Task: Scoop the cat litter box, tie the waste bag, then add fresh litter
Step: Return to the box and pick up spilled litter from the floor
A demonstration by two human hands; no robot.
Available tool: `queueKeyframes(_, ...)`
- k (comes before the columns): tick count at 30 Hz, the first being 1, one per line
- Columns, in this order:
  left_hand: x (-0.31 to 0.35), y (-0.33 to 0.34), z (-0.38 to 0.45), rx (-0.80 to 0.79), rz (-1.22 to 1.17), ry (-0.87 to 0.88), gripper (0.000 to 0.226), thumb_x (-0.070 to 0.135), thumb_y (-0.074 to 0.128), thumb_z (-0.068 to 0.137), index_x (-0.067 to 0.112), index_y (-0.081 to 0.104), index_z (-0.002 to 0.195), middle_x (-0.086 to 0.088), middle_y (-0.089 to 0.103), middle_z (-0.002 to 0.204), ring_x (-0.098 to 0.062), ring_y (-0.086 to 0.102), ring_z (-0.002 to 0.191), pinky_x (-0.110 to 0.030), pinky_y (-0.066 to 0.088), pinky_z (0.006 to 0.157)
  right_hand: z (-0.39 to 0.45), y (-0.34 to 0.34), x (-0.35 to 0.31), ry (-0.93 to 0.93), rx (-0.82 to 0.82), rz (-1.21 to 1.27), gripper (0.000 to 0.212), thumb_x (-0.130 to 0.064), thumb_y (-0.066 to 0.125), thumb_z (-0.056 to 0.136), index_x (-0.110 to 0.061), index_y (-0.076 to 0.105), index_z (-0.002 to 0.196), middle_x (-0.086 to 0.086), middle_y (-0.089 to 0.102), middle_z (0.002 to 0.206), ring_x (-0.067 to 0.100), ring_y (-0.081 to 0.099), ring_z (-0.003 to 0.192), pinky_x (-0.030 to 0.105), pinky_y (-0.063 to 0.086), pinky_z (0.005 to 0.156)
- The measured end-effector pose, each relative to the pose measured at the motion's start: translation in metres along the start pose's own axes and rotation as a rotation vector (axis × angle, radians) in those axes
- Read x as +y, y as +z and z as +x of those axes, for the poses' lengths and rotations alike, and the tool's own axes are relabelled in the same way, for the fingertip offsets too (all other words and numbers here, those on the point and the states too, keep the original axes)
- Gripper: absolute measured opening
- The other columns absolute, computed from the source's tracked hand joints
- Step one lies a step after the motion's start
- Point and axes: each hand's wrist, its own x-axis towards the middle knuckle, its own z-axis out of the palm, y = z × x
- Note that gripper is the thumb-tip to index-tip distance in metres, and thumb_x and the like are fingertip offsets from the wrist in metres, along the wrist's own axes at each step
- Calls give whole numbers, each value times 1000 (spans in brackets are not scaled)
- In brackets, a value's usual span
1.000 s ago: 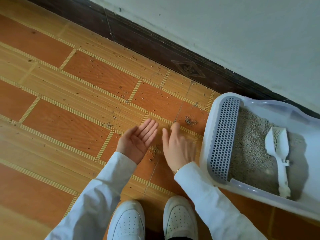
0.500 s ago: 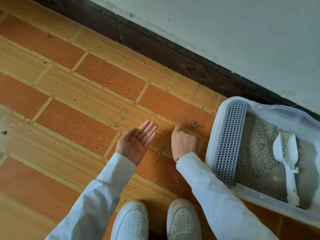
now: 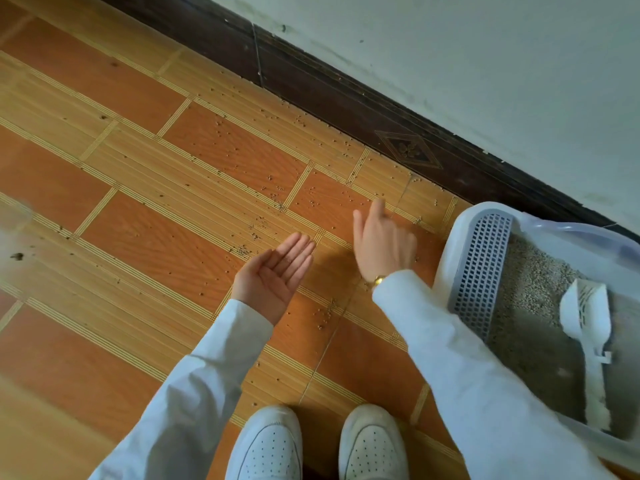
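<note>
A white litter box with a grey grid step stands on the floor at the right, holding grey litter. A white scoop lies on the litter. My left hand is held palm up and flat just above the floor, left of the box. My right hand reaches forward with its fingers stretched over the floor, between my left hand and the box. Loose litter grains lie scattered on the tiles around both hands.
The floor has orange and tan wood-pattern tiles. A dark skirting board and a pale wall run behind. My two white shoes stand at the bottom. A blurred pale object sits at the left edge.
My right hand has stretched out from a curled pose and reached further forward over the floor. My left hand has stayed palm up. The view has shifted a little.
</note>
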Motion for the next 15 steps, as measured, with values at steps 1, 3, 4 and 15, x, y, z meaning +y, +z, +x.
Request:
queueKeyframes(1, 4, 0, 1, 0, 0, 16, 47, 18, 26, 96, -8, 61, 113, -21, 60, 124, -32, 57, 116, -42, 44, 99, 13, 3, 5, 2, -7, -62, 34, -40, 22, 102, -11, 39, 110, -2, 50, 63, 13, 40, 43, 23, 25, 42)
queueKeyframes(3, 12, 2, 4, -13, -7, 40, 46, 18, 25, 97, -7, 60, 114, -20, 60, 125, -32, 57, 117, -42, 43, 100, 29, 13, 8, -45, -41, -178, 36, -39, 25, 102, -9, 39, 114, 2, 53, 68, 20, 51, 52, 26, 32, 46)
queueKeyframes(4, 14, 3, 5, -12, -10, 49, 46, 18, 25, 98, -7, 60, 114, -20, 60, 125, -32, 57, 117, -42, 43, 101, 34, 21, 8, -73, -60, -219, 35, -37, 25, 103, -8, 39, 116, 4, 56, 71, 23, 56, 56, 28, 34, 48)
queueKeyframes(15, 13, 6, 14, 34, 11, 78, 46, 20, 25, 98, -5, 56, 121, -18, 62, 122, -29, 59, 115, -39, 44, 102, 15, 27, -25, -264, 84, -171, 11, -17, 49, 97, -6, 53, 94, -4, 54, 50, 15, 40, 35, 18, 21, 36)
